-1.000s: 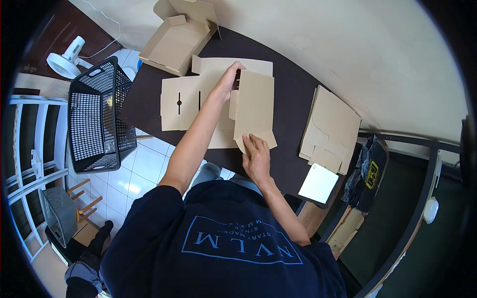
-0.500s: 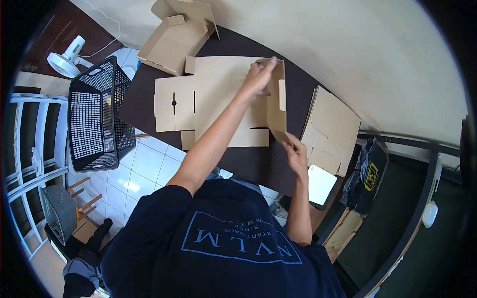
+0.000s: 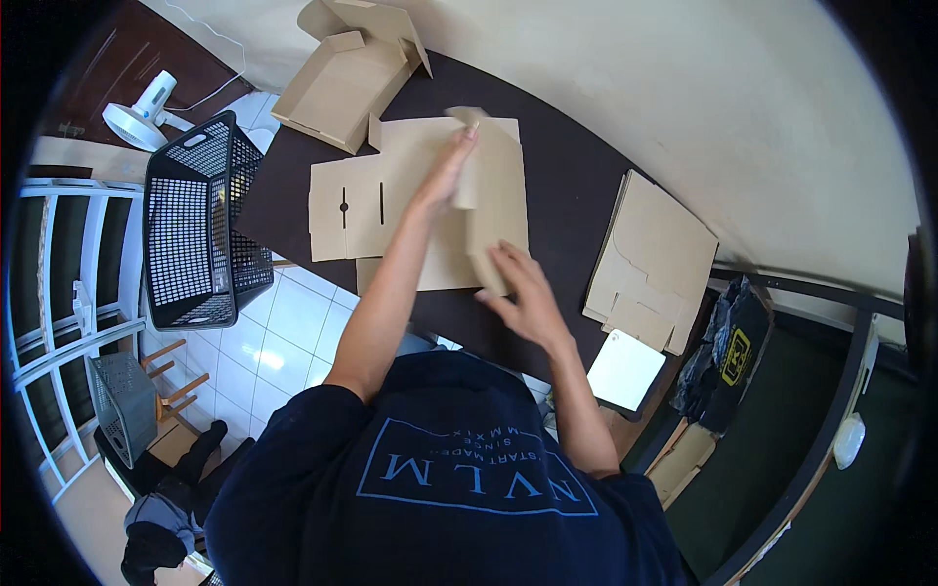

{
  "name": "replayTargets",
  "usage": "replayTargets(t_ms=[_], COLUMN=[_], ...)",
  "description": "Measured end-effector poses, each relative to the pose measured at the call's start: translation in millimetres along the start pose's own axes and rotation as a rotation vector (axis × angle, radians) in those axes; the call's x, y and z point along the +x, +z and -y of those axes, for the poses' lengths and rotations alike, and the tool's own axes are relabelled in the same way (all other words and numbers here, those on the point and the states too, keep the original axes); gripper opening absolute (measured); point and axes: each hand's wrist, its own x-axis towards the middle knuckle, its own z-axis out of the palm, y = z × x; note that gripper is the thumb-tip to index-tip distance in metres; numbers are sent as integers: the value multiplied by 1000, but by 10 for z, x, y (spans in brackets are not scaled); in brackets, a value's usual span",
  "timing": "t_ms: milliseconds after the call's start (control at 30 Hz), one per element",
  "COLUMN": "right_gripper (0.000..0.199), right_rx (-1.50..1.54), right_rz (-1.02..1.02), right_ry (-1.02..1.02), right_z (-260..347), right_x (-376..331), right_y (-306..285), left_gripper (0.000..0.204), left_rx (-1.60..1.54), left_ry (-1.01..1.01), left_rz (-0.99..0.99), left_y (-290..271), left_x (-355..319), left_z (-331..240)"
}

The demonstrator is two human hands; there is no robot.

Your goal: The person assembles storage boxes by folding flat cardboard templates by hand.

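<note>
The flat carton [image 3: 410, 210] lies across the dark table [image 3: 576, 186], its long axis running left-right; left hand [image 3: 445, 176] fingers pinch its raised right flap, right hand [image 3: 523, 293], nearer, presses open-fingered on the flap's lower edge.

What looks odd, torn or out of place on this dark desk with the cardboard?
Nothing looks torn or spilled. The flat brown cardboard box blank juts past the dark brown desk's left edge. The left hand and right hand are on its raised flap. The stack of flat brown cardboard sheets lies slightly fanned.
</note>
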Motion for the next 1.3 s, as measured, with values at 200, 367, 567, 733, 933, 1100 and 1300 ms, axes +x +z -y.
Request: replayTargets(t_ms=[200, 367, 567, 733, 933, 1100, 1300], right_gripper=[52, 44, 51, 47, 44, 45, 57], right_rx=[27, -327, 237, 215, -67, -366, -142], right_rz=[130, -422, -428, -473, -393, -460, -438], right_ry=[295, 392, 674, 535, 320, 301, 202], right_z=[-511, -946, -930, -775, -733, -537, -150], right_x=[339, 530, 456, 181, 76, 351, 1019], right_y=[451, 579, 487, 637, 915, 1065, 1217], left_gripper=[66, 58, 40, 34, 29, 30, 33], left_rx=[512, 478, 405, 446, 750, 739, 684], left_ry=[2, -216, 46, 174, 156, 50, 115], left_rz=[-238, -187, -11, -209, -319, -308, -313], left_y=[-1186, -1091, -751, -1089, -2162, -2380, -2294], left_x=[97, 146, 116, -75, -414, -529, -542], left_z=[627, 461, 162, -168, -136, 124, 380])
